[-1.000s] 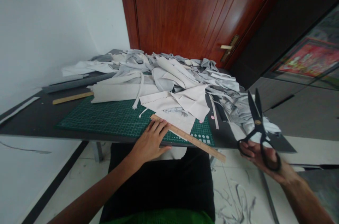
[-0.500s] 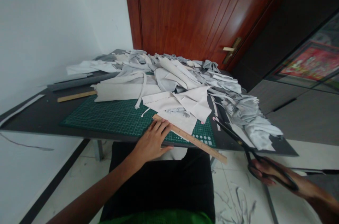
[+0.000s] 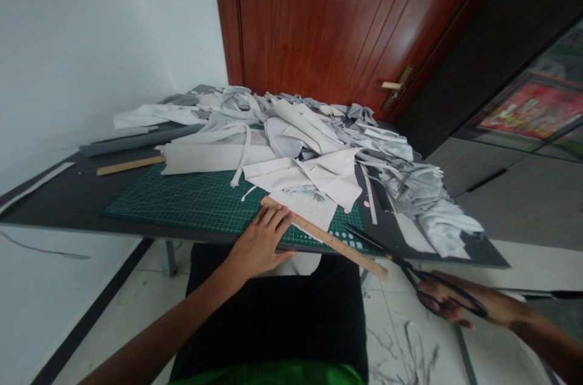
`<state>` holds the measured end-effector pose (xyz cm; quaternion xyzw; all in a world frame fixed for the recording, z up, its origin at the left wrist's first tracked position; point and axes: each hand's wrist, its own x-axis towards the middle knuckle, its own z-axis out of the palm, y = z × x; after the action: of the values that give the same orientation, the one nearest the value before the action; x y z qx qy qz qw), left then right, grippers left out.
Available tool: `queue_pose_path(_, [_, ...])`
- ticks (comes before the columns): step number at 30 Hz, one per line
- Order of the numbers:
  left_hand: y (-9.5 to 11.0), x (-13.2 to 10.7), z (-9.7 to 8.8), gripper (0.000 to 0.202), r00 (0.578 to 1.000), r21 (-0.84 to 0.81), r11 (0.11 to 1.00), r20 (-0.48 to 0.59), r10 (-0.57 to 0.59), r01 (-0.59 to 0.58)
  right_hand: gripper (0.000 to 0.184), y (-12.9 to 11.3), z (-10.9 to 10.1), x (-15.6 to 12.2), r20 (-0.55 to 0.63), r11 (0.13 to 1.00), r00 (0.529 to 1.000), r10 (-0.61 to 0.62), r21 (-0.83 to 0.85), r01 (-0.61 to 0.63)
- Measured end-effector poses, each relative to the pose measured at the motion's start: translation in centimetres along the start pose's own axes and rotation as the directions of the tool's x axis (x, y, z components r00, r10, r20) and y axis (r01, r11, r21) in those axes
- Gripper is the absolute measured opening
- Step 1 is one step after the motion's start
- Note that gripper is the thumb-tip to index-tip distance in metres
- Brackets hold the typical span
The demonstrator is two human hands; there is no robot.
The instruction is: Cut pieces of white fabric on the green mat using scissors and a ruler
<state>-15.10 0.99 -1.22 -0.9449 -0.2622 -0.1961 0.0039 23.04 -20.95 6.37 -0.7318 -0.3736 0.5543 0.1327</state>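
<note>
My left hand (image 3: 260, 242) lies flat with fingers stretched on the near end of a wooden ruler (image 3: 328, 238), which crosses a pale fabric piece (image 3: 310, 206) on the green cutting mat (image 3: 191, 203). My right hand (image 3: 464, 303) grips the handles of black scissors (image 3: 401, 260) low at the table's front right corner. The blades point left toward the mat's near right corner, close to the ruler's far end.
A big heap of grey and white fabric scraps (image 3: 310, 130) covers the back and right of the dark table (image 3: 54, 197). A second wooden stick (image 3: 130, 165) lies at the left. A red-brown door (image 3: 346, 20) stands behind. Fabric offcuts (image 3: 410, 345) litter the floor.
My right hand swung the scissors down from upright, then shifted them left toward the mat's corner. The left hand stayed on the ruler.
</note>
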Motion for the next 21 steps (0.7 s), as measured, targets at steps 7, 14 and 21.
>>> queue_pose_path(7, [0.1, -0.1, 0.0, 0.079, 1.000, 0.025, 1.000, 0.012, -0.003, 0.003, 0.064, -2.8, -0.5, 1.3, 0.228, 0.996, 0.974, -0.012, -0.079, 0.031])
queue_pose_path(14, [0.1, 0.0, -0.1, 0.081, 1.000, 0.027, 1.000, 0.018, -0.001, 0.001, 0.059, -3.7, -0.5, 1.8, 0.237, 0.997, 0.971, -0.029, -0.064, 0.045])
queue_pose_path(21, [0.1, -0.1, -0.1, 0.079, 1.000, 0.009, 1.000, 0.019, -0.018, 0.017, 0.057, -4.5, 0.1, 2.4, 0.223, 0.997, 0.972, -0.078, 0.046, 0.070])
